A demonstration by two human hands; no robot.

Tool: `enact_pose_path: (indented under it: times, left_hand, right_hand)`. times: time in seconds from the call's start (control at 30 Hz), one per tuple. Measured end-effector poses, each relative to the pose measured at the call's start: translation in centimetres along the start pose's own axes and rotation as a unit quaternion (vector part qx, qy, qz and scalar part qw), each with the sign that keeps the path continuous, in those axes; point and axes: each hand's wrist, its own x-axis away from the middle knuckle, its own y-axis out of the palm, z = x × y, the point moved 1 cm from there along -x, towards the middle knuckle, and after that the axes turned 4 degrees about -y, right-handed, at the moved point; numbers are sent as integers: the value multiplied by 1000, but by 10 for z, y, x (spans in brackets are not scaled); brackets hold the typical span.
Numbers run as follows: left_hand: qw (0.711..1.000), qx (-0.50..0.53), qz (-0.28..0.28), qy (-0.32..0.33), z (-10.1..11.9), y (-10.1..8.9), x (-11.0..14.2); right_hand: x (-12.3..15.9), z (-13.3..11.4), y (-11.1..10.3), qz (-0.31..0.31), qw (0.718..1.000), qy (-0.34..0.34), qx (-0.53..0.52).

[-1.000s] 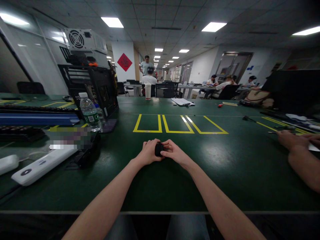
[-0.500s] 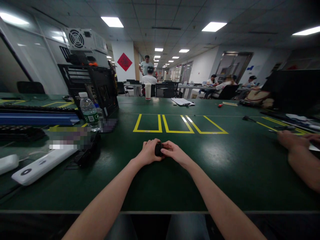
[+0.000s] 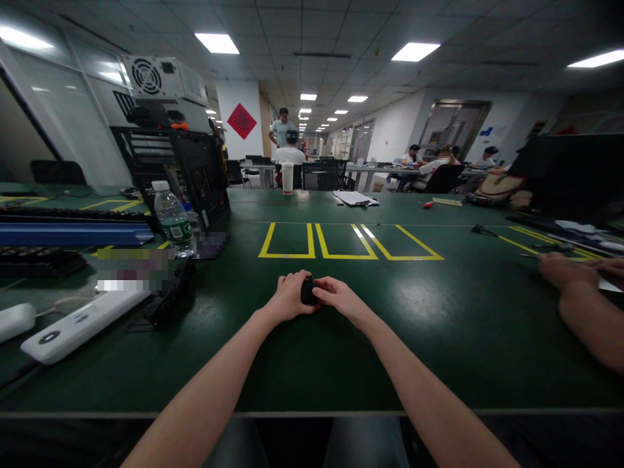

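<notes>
Between my two hands is a small, dark, rounded object [image 3: 307, 292], partly covered by fingers; its exact kind does not show. My left hand [image 3: 289, 296] wraps it from the left, thumb below and fingers over the top. From the right, my right hand [image 3: 336, 298] pinches at the object's side with thumb and fingertips. Both hands are low over the green table [image 3: 312, 364], nearer to me than the yellow tape outlines [image 3: 322, 257].
Left stand a water bottle [image 3: 174, 224], a white power strip [image 3: 88, 325] and a black computer case [image 3: 195, 172]. Farther back are a white cup [image 3: 287, 179] and a clipboard [image 3: 355, 198]. Another person's hand [image 3: 568, 270] works at the right.
My hands keep nearly the same hold on the dark object. The whole view has shifted very slightly; the other person's arm at the right is slightly farther left.
</notes>
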Motion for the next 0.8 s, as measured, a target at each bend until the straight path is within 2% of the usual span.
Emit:
enact_pose_path:
  times: [0.13,0.37,0.53,0.7,0.8]
  left_hand:
    - [1000,-5,1,-9,0,0,0]
    - [1000,-7,5,0,0,1,-1]
    - [1000,-17,10,-13,0,3,-2]
    - [1000,-14,4,-9,0,1,-1]
    - [1000,-8,2,-6,1,0,-1]
  right_hand:
    - [5,-6,0,-25,999,-22,-8]
    - [-1,5,0,8,1000,-24,-13]
    - [-4,6,0,2,1000,-6,-24]
    - [2,1,-2,-18,1000,-21,-11]
    - [2,1,-1,-5,1000,-19,-7]
